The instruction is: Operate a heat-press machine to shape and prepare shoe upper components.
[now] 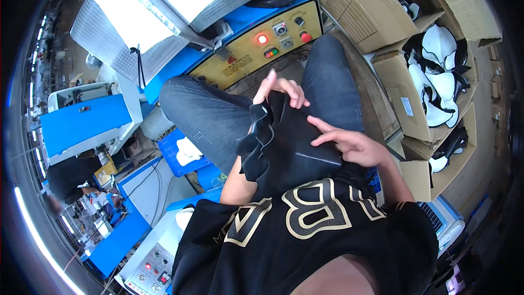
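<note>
A black leather shoe upper (295,145) with a wavy, scalloped edge lies over my lap. My left hand (281,90) reaches under and around its far end; the thumb and fingers curl at the top edge, while the palm is hidden behind the leather. My right hand (352,145) is at the right side of the upper, index and middle fingers stretched out and apart toward its surface. Whether those fingertips press on the leather is hard to tell.
Ahead stands a blue machine with a yellow control panel (251,49), a lit red lamp and a red knob. Cardboard boxes (401,98) at the right hold black and white shoe pieces. A blue crate (177,153) is at the left, with a person (71,177) working farther off.
</note>
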{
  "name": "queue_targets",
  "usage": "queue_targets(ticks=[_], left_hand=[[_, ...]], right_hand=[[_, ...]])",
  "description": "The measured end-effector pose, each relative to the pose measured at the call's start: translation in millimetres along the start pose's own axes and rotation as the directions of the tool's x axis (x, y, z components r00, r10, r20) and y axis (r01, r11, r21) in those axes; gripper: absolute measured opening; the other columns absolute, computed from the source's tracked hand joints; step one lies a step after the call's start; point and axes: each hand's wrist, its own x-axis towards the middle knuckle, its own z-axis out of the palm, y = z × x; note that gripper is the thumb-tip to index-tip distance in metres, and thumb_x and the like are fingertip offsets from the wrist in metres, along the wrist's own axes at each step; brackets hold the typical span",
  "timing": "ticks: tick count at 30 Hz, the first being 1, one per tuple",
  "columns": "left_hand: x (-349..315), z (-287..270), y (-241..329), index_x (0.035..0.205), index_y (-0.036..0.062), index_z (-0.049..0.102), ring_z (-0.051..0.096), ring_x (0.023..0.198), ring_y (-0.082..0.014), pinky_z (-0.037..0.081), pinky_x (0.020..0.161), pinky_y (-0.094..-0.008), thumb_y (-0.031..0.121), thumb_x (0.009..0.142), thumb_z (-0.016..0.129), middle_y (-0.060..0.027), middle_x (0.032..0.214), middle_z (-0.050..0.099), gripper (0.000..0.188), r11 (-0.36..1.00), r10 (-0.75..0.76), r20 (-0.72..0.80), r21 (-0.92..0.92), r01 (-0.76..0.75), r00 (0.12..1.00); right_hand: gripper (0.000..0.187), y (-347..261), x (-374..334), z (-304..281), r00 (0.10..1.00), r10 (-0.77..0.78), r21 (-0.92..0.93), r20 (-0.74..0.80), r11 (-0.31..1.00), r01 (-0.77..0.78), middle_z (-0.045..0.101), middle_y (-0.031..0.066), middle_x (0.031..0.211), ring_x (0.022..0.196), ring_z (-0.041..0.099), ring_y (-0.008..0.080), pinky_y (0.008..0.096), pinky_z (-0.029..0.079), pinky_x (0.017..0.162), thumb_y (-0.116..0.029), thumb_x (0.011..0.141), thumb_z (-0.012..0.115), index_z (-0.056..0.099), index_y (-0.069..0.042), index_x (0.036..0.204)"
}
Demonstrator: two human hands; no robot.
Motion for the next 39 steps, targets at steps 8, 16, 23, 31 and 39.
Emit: queue_targets(ticks=[8, 16, 23, 31, 39], left_hand=[[-5, 39, 27, 0.093, -0.0013, 0.061, 0.065, 0.085, -0.0231, 0.057, 0.075, -0.0357, 0.024, 0.101, 0.058, -0.0169, 0.099, 0.063, 0.027, 0.979, 0.003, -0.079, 0.205, 0.013, 0.997], [-45, 63, 67, 0.12, 0.0023, 0.059, 0.057, 0.106, -0.0179, 0.044, 0.095, -0.0344, 0.057, 0.104, 0.037, -0.0087, 0.124, 0.059, 0.061, 0.614, 0.333, -0.367, 0.783, 0.096, 0.868], [-90, 91, 90, 0.156, 0.0042, 0.031, 0.054, 0.096, -0.0091, 0.041, 0.089, -0.0242, 0.029, 0.09, 0.071, -0.0069, 0.11, 0.064, 0.081, 0.565, -0.216, -0.286, 0.743, 0.359, 0.934], [-86, 110, 92, 0.1, -0.001, 0.063, 0.048, 0.063, -0.0057, 0.043, 0.061, -0.0249, 0.016, 0.095, 0.067, -0.0072, 0.068, 0.059, 0.018, 0.207, -0.007, -0.49, 0.852, 0.48, 0.872], [-53, 101, 95, 0.136, 0.0066, 0.049, 0.05, 0.075, -0.0098, 0.045, 0.075, -0.0271, -0.003, 0.077, 0.059, -0.0103, 0.116, 0.062, 0.06, 0.155, 0.112, -0.129, 0.982, 0.111, 0.985]], right_hand=[[0.093, -2, 19, 38, 0.922, 0.144, 0.056, -0.36, 0.99, -0.133, 0.034, 0.0147, 0.153, 0.136, 0.04, 0.0217, 0.0359, 0.032, 0.114, -0.009, 0.083, 0.078, 0.02, -0.007, 0.156], [0.086, 6, 35, 42, 0.87, 0.318, 0.629, -0.376, 0.777, -0.012, 0.048, 0.0091, 0.143, 0.129, 0.051, 0.018, 0.0341, 0.043, 0.109, 0.002, 0.081, 0.074, 0.031, -0.014, 0.154], [0.081, 7, 37, 32, 0.858, 0.325, 0.668, -0.398, 0.743, 0.028, 0.049, 0.0118, 0.143, 0.125, 0.055, 0.0212, 0.0354, 0.047, 0.106, 0.003, 0.084, 0.068, 0.031, -0.014, 0.154], [0.08, -1, 41, 28, 0.825, 0.091, 0.03, -0.558, 0.996, -0.089, 0.052, 0.0136, 0.135, 0.124, 0.052, 0.02, 0.0338, 0.039, 0.108, -0.003, 0.078, 0.078, 0.039, -0.011, 0.147], [0.072, -21, 54, 23, 0.804, -0.003, 0.05, -0.595, 0.998, 0.041, 0.059, 0.0119, 0.125, 0.111, 0.06, 0.0163, 0.0296, 0.049, 0.095, -0.008, 0.082, 0.079, 0.042, -0.009, 0.144]])
